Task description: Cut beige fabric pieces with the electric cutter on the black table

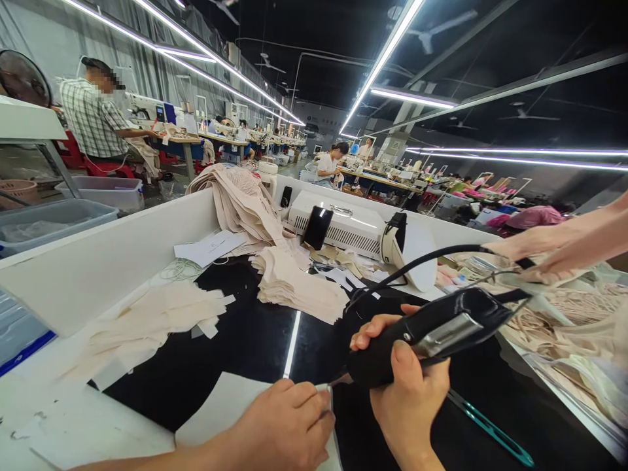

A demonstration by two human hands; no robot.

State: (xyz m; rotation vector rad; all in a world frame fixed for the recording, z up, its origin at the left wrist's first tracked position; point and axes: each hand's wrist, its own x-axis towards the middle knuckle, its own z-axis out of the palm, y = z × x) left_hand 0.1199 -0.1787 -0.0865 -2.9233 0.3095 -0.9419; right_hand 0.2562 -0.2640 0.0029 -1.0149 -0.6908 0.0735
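Right hand [409, 392] closed around a black cutter [432, 333], thumb on top, fingers wrapped under. Left hand [289, 425] curled, fingertips pinching the edge of a white sheet [220, 402] just beside the cutter's tip. Both over a glossy black table [245, 347] strewn with beige fabric stacks [294, 281]; factory hall, strip lights overhead. Cutter's long axis runs lower left to upper right, tip down-left, cord [407, 268] trailing up-right.

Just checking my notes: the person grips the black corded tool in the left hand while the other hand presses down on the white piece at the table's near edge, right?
Not quite. The head view shows the black corded tool gripped in the right hand; the left hand presses on the white piece at the table's near edge.
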